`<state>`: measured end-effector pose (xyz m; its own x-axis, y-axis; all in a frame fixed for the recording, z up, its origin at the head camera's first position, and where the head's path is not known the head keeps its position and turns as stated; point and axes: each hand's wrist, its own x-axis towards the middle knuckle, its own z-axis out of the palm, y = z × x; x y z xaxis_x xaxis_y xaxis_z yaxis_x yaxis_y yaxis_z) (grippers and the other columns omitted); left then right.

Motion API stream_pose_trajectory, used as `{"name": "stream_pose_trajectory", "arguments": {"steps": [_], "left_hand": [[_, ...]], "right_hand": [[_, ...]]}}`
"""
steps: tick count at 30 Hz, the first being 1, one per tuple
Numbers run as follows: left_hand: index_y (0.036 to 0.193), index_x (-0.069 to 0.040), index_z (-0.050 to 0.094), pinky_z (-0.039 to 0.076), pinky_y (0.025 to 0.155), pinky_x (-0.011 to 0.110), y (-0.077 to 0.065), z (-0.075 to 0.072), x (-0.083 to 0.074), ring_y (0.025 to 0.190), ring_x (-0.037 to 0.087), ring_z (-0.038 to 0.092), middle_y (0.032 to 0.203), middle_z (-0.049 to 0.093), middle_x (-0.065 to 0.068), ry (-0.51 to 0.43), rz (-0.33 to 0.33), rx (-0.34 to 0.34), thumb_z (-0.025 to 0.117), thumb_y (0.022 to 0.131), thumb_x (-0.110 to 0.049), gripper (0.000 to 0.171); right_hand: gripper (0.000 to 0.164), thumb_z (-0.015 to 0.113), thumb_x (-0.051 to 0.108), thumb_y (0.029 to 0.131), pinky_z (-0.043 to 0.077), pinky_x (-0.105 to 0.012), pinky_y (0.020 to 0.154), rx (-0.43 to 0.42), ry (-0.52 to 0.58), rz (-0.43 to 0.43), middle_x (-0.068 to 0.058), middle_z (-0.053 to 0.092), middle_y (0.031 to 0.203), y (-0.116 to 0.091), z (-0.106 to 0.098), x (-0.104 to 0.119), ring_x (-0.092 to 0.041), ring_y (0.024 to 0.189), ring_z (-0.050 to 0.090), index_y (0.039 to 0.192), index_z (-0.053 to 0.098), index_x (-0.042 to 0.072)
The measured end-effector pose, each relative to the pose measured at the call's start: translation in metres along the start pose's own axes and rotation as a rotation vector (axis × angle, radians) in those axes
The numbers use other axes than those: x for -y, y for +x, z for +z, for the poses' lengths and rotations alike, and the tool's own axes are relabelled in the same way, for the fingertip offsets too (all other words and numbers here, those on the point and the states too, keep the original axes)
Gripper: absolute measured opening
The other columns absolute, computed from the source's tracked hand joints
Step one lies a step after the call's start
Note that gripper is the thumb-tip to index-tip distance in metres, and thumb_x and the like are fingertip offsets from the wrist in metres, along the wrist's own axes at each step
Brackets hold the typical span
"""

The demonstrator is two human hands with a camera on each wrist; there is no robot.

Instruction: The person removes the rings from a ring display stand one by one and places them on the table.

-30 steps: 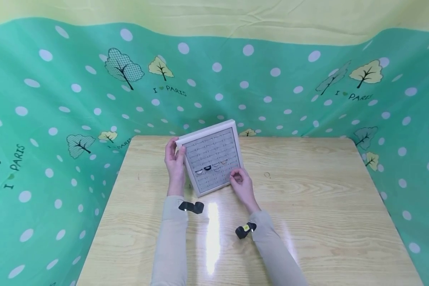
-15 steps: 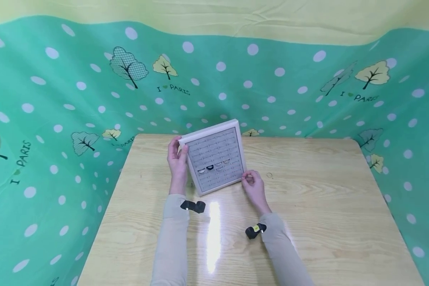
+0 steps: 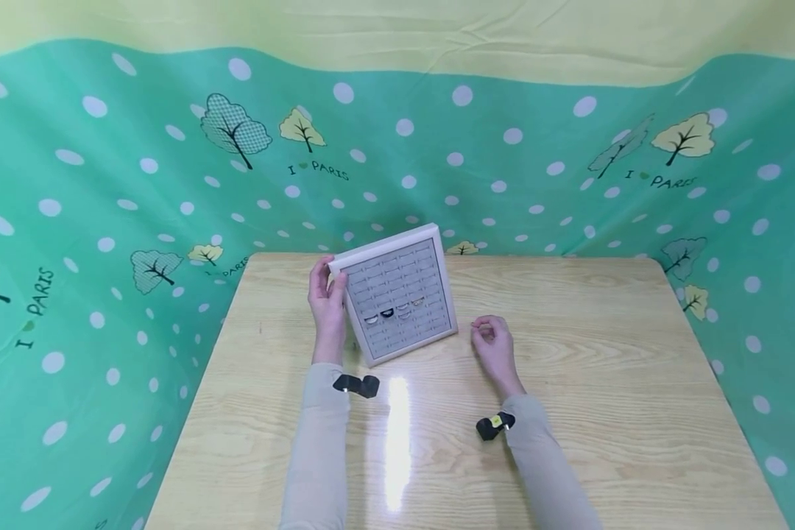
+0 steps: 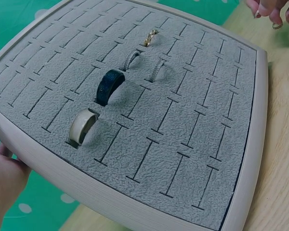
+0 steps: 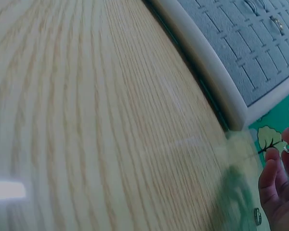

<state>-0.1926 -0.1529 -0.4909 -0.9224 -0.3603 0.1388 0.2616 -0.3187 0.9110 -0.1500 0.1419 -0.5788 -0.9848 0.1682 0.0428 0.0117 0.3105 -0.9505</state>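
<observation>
A ring display tray (image 3: 397, 294) with a pale frame and grey slotted padding stands tilted on the table. My left hand (image 3: 327, 302) grips its upper left corner, thumb on the front. Several rings sit in the slots, among them a white ring (image 4: 83, 127), a dark blue ring (image 4: 110, 86) and a gold ring (image 4: 151, 37). My right hand (image 3: 495, 350) is off the tray's lower right corner, thumb and fingertips pinching a small silvery ring (image 5: 288, 148). Another ring (image 5: 257, 216) lies on the table close to that hand.
The light wooden table (image 3: 609, 383) extends right and forward of the tray. A green dotted cloth (image 3: 536, 169) hangs behind and at both sides. Black wrist cameras sit on both sleeves (image 3: 318, 442).
My right hand has moved right, from the tray's lower right corner to beside it over the table, and now covers the loose ring in the head view. My left hand keeps its grip.
</observation>
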Motion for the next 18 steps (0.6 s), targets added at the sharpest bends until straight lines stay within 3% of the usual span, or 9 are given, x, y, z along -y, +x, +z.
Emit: {"name": "stream_pose_trajectory", "arguments": {"steps": [8,18], "left_hand": [[0.134,-0.009,0.048,0.052,0.089,0.035,0.000,0.000,0.002,0.106,0.024,0.059,0.139,0.050,0.010,0.004,0.022,0.002,0.061,0.094,-0.009,0.043],[0.132,-0.013,0.051,0.052,0.090,0.036,-0.001,0.000,0.001,0.105,0.024,0.059,0.134,0.054,0.005,0.007,0.031,0.001,0.060,0.094,-0.010,0.039]], "right_hand": [[0.012,0.061,-0.003,0.087,0.048,-0.015,0.071,-0.026,-0.057,-0.001,-0.015,0.051,0.109,0.004,-0.020,-0.013,-0.023,0.088,0.052,0.099,0.061,-0.003],[0.010,0.063,-0.002,0.088,0.044,-0.014,0.066,-0.061,-0.080,-0.017,-0.016,0.052,0.107,0.011,-0.040,-0.023,-0.022,0.084,0.052,0.098,0.063,-0.002]]}}
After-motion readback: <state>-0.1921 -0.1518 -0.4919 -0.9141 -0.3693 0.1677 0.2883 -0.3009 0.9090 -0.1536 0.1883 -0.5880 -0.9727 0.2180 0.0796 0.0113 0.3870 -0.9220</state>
